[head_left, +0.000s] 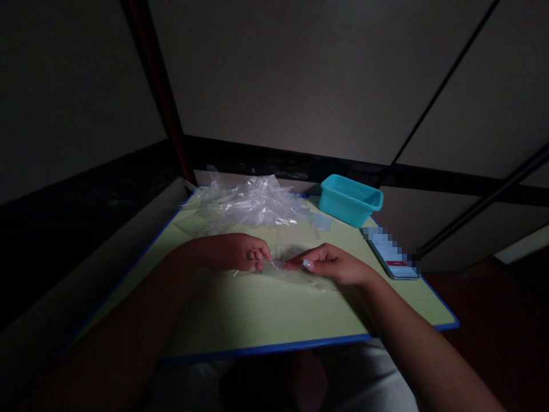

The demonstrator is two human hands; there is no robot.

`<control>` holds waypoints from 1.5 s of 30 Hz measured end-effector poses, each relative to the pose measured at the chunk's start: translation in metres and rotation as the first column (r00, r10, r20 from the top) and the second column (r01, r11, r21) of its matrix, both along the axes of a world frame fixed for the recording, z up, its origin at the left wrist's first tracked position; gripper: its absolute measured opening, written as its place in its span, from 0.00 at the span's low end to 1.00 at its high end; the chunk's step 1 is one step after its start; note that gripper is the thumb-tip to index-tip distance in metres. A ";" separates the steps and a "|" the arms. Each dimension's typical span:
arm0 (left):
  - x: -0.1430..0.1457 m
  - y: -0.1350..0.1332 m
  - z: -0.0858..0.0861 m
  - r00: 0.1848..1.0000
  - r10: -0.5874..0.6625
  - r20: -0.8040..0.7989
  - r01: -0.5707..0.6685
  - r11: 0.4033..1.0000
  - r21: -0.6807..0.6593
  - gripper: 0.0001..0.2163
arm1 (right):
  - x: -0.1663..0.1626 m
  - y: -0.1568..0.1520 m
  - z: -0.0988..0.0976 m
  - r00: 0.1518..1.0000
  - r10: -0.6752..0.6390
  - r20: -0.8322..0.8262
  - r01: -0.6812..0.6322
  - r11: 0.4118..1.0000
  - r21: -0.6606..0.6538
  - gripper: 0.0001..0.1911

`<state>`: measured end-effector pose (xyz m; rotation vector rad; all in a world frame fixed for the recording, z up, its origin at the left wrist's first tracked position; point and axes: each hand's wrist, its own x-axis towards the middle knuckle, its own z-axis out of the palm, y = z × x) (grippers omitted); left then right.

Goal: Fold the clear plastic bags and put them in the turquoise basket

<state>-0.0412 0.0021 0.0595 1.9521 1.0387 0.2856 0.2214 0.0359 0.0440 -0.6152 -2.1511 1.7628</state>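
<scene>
A clear plastic bag (295, 276) stretches between my two hands, low over the middle of the table. My left hand (254, 253) has its fingers curled and pinches the bag's left part. From the other side, my right hand (328, 263) grips the bag's edge between thumb and fingers; the fingers point left. Beyond both hands lies a loose heap of clear plastic bags (261, 203), crumpled and shiny. A small pale blue piece (321, 222) rests at the heap's right end. The bag's contents, if any, cannot be made out in the dim light.
The pale yellow-green table (223, 320) has a blue edge. A turquoise plastic basket (343, 200) stands at its back right corner. A phone (392, 254) with a lit screen lies along the right edge. Dark wall panels rise behind the table.
</scene>
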 end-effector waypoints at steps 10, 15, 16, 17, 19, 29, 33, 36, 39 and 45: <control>-0.015 0.001 0.014 0.985 0.152 -0.084 -0.155 0.987 -0.038 0.13 | -0.002 0.004 -0.004 0.995 0.045 -0.093 -0.051 0.997 -0.057 0.21; -0.001 0.001 0.004 0.977 0.176 -0.119 -0.167 0.982 0.085 0.16 | -0.004 0.003 -0.003 0.992 0.076 -0.101 -0.083 0.994 -0.076 0.21; 0.001 0.001 0.002 0.980 0.157 -0.126 -0.145 0.984 0.100 0.16 | -0.004 0.003 -0.003 0.991 0.086 -0.098 -0.093 0.993 -0.071 0.20; 0.002 0.001 0.001 0.982 0.137 -0.130 -0.122 0.986 0.112 0.16 | -0.004 0.003 -0.003 0.991 0.094 -0.094 -0.100 0.993 -0.063 0.20; 0.005 0.001 -0.003 0.986 0.105 -0.131 -0.087 0.988 0.130 0.15 | -0.004 0.003 -0.002 0.992 0.104 -0.077 -0.108 0.993 -0.039 0.20; 0.016 0.001 -0.012 0.995 0.041 -0.090 -0.022 0.979 0.205 0.09 | -0.004 0.005 -0.004 0.983 0.167 -0.078 -0.165 0.986 0.031 0.19; 0.016 0.005 -0.013 0.996 0.041 -0.080 -0.017 0.957 0.289 0.09 | 0.000 0.007 0.001 0.977 0.202 -0.061 -0.201 0.979 0.032 0.23; 0.014 0.007 -0.015 0.998 0.039 -0.050 -0.019 0.935 0.355 0.10 | 0.007 0.013 0.003 0.991 0.116 -0.059 -0.114 0.993 0.042 0.26; 0.014 0.008 -0.017 0.998 0.053 -0.027 -0.039 0.930 0.365 0.10 | 0.014 0.021 0.002 1.000 -0.001 -0.007 0.002 0.997 0.076 0.26; 0.014 0.011 -0.023 0.982 0.177 -0.070 -0.155 0.957 0.244 0.10 | 0.023 0.032 0.001 0.972 -0.112 0.205 0.068 0.975 0.210 0.16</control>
